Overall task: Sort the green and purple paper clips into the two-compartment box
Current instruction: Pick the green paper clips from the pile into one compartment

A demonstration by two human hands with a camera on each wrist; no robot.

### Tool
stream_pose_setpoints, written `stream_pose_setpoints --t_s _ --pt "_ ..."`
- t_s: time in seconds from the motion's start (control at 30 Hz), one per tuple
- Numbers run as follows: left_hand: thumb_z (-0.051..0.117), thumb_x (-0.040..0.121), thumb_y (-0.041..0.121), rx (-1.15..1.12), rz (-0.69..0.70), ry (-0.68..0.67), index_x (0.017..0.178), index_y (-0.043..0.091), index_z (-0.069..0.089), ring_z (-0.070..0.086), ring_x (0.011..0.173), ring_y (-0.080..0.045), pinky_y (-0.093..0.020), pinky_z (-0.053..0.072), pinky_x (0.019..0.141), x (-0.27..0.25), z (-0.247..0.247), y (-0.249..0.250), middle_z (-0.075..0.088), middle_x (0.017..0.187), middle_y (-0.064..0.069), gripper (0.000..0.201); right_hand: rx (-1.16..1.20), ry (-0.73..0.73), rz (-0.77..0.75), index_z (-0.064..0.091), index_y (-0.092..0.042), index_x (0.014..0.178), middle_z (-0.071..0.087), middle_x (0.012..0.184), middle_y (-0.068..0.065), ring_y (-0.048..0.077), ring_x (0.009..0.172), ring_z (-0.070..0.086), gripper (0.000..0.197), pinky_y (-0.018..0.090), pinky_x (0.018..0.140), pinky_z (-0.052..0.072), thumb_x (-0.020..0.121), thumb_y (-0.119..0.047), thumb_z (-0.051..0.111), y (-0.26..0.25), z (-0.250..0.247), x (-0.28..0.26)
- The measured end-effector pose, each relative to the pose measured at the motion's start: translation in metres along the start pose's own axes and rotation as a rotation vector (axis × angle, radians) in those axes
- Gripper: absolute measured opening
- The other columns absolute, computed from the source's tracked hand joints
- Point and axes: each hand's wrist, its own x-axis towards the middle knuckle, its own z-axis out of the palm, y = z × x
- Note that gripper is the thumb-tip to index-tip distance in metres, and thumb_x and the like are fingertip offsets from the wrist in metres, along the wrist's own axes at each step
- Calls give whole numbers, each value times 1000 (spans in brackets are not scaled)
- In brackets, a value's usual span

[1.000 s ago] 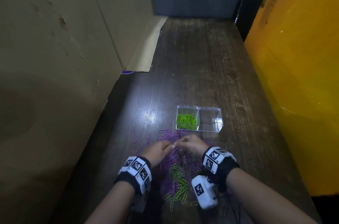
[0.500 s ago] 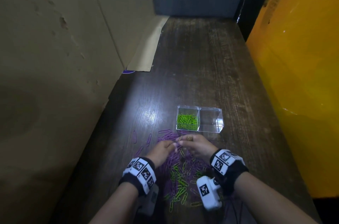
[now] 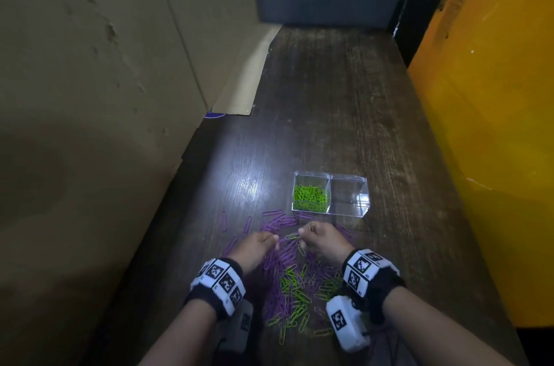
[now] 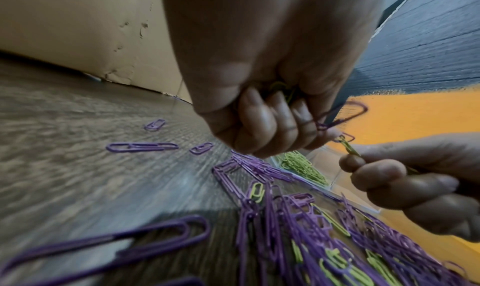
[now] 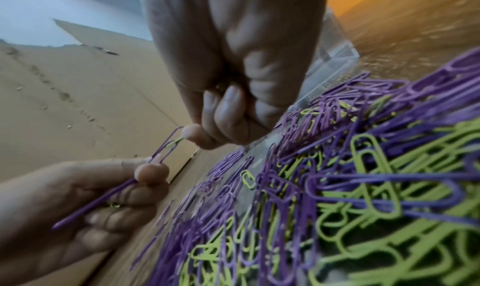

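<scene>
Fingers of the left hand (image 5: 85,198) pinch a purple clip (image 5: 166,144) and curl round more clips; the right hand (image 5: 228,114) pinches a green clip (image 5: 174,141) hooked into it, just above the mixed pile (image 3: 295,278) on the table (image 3: 344,96). If they are pulled straight apart the loops may stay snagged, or either clip may slip and fall among the pile. The purple clip's long axis runs from the left fingertips up toward the right ones, the green clip roughly in line. The two-compartment box (image 3: 349,194) stands just beyond, green in its left half
</scene>
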Motion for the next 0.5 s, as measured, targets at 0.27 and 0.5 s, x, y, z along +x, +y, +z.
stream_pose_setpoints --t_s 0.27,0.5 --pt "40 98 21 -153 -35 102 62 21 48 30 47 -11 -25 22 51 -3 6 4 41 39 10 37 -146 32 -72 47 -17 67 48 54 -4 -3 31 36 28 10 38 30 95 -13 48 1 3 2" --pt "39 97 32 315 109 180 74 17 55 57 72 -25 -33 44 71 -7 9 15 63 72 -7 32 -368 65 -147 60 -20 76 55 70 -9 -4 61 49 19 7 58 37 91 -10 52 6 4 4"
